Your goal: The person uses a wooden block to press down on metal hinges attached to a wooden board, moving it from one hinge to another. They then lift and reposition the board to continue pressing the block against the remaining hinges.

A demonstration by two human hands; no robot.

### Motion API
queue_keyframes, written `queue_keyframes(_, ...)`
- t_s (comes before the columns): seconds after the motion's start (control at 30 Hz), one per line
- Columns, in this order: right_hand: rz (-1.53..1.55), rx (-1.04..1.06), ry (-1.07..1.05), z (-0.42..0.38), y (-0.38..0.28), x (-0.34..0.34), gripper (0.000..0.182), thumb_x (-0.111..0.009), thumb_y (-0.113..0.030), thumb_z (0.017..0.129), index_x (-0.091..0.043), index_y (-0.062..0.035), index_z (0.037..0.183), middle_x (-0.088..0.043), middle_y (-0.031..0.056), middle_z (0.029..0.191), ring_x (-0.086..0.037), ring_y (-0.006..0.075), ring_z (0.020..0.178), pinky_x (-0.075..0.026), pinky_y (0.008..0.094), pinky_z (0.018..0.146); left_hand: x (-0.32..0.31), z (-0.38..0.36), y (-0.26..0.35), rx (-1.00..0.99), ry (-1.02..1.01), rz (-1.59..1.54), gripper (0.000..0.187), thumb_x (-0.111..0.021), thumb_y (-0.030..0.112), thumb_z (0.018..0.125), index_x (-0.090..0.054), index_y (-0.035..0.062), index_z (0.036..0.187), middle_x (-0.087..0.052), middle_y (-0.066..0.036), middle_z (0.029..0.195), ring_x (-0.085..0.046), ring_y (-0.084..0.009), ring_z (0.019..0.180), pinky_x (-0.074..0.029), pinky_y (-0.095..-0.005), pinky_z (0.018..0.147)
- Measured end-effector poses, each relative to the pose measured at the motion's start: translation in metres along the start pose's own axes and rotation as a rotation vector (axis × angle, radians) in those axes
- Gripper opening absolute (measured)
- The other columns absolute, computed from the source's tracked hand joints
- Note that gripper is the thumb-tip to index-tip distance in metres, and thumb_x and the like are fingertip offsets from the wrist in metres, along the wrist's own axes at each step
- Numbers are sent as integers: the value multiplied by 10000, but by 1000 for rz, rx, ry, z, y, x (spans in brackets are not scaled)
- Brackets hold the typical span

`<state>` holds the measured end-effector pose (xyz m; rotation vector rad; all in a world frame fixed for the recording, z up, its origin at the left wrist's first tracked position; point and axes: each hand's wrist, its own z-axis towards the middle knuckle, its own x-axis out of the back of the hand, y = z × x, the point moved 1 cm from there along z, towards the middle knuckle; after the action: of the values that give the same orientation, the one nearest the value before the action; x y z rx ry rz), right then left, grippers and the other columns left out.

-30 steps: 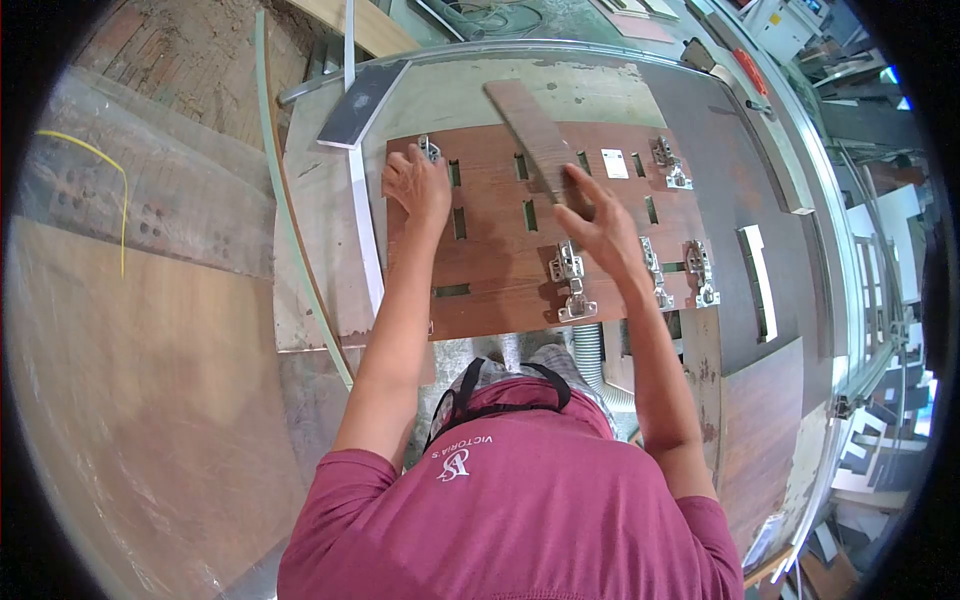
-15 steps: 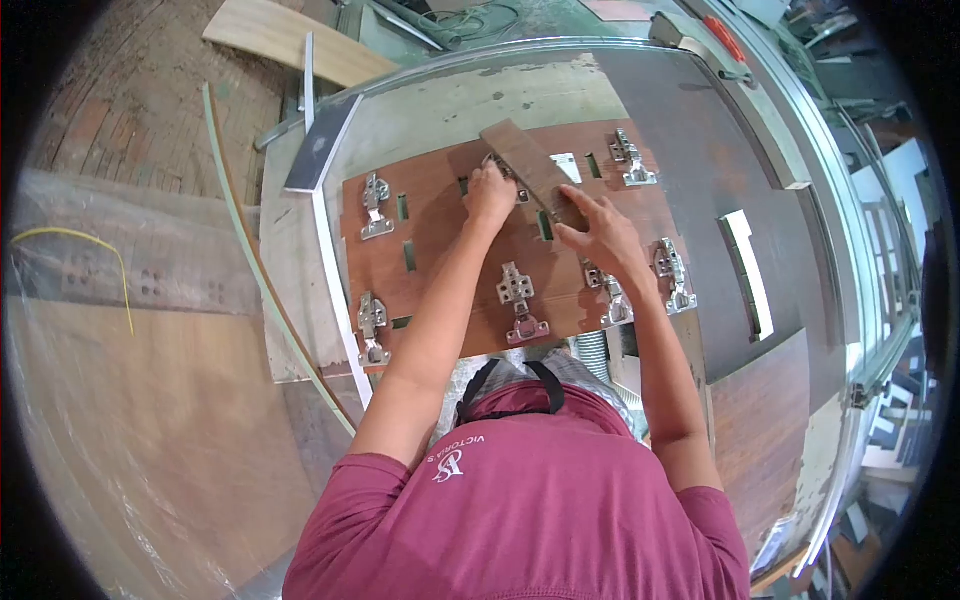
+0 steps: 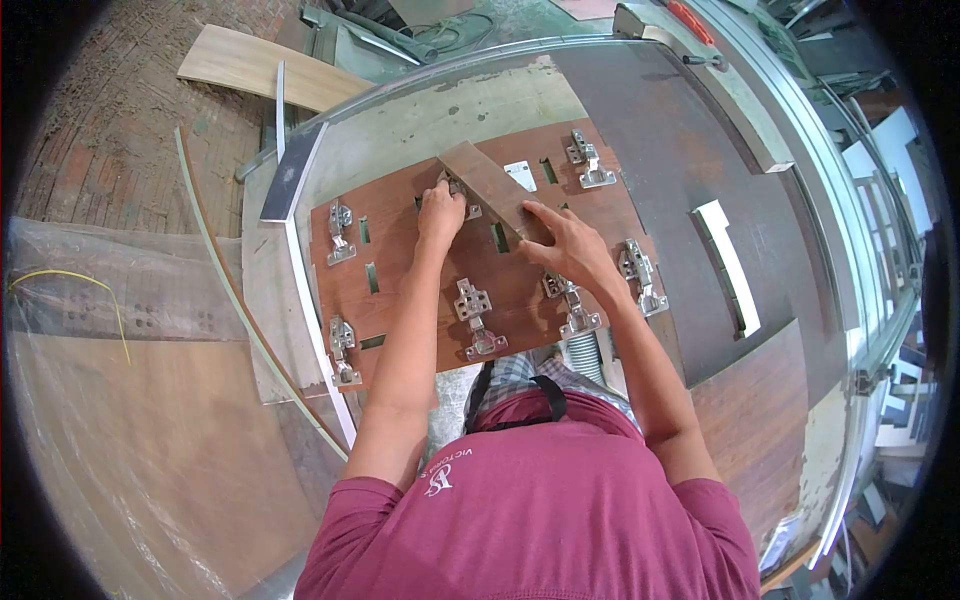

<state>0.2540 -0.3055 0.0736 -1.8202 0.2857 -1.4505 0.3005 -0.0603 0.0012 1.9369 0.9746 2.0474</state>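
Note:
A reddish-brown board point(image 3: 420, 290) with several slots carries several metal hinges, such as one at its left point(image 3: 340, 233) and one near its front edge point(image 3: 478, 318). A narrow wooden piece point(image 3: 490, 185) lies slanted across the board's upper part. My left hand point(image 3: 441, 212) has its fingers closed at that piece's left end, around a metal hinge that is mostly hidden. My right hand point(image 3: 570, 243) holds the piece's near right end between thumb and fingers. Close to the piece lies a small white label point(image 3: 520, 176).
A curved white-edged strip point(image 3: 730, 265) lies on the dark panel at right. A long beam point(image 3: 710, 95) with a red-handled tool point(image 3: 690, 20) runs along the far right. Plastic sheeting point(image 3: 130, 280) covers boards at left, beside a long bent strip point(image 3: 222, 265).
The board and surroundings appear shifted left and slightly down in the view. Both hands stay at the wooden piece, with little change in their hold.

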Motion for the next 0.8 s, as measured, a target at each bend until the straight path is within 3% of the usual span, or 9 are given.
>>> queue_keyframes(0.17, 104, -61, 125, -24, 19, 30, 653, -668, -413, 779, -501, -207, 1376, -614, 200, 1082, -620, 362, 1010, -481, 444, 881, 2, -12, 4, -40, 28, -35, 452, -539, 265, 885, -521, 11, 1258, -581, -305, 1101, -574, -447, 1062, -469, -512, 906)
queue_keyframes(0.27, 160, -133, 298, -47, 36, 57, 622, -666, -359, 789, -519, -184, 1368, -617, 188, 1104, -617, 343, 1027, -475, 425, 901, 3, -10, 1, -22, -45, 99, 504, -545, 279, 905, -452, 52, 1346, -579, -272, 1129, -579, -429, 1073, -477, -508, 900)
queue_keyframes(0.37, 172, -237, 380, -64, 56, 76, 607, -659, -346, 796, -528, -177, 1364, -617, 183, 1104, -619, 330, 1012, -472, 413, 899, 1, -20, 13, -2, 93, 46, 464, -568, 278, 891, -529, 4, 1264, -589, -311, 1116, -577, -437, 1063, -451, -496, 921)
queue_keyframes(0.47, 133, -323, 419, -82, 58, 92, 618, -667, -344, 792, -528, -167, 1368, -616, 163, 1147, -623, 299, 1009, -474, 396, 890, -3, -20, 18, -17, 92, 19, 474, -571, 265, 890, -511, -2, 1278, -587, -304, 1126, -573, -433, 1072, -448, -494, 930)
queue_keyframes(0.57, 200, -272, 507, -95, 68, 87, 635, -689, -353, 780, -540, -141, 1360, -616, 154, 1170, -607, 285, 1095, -475, 384, 909, -3, -16, 11, -30, 88, 3, 477, -557, 253, 888, -509, -19, 1277, -591, -306, 1114, -573, -435, 1069, -445, -494, 936)
queue_keyframes(0.8, 305, -361, 470, -98, 60, 81, 663, -682, -392, 754, -551, -151, 1357, -625, 109, 1091, -597, 202, 826, -483, 366, 805, 0, -8, 10, -18, 73, 5, 513, -559, 263, 881, -495, -17, 1306, -585, -321, 1123, -571, -452, 1063, -444, -501, 934)
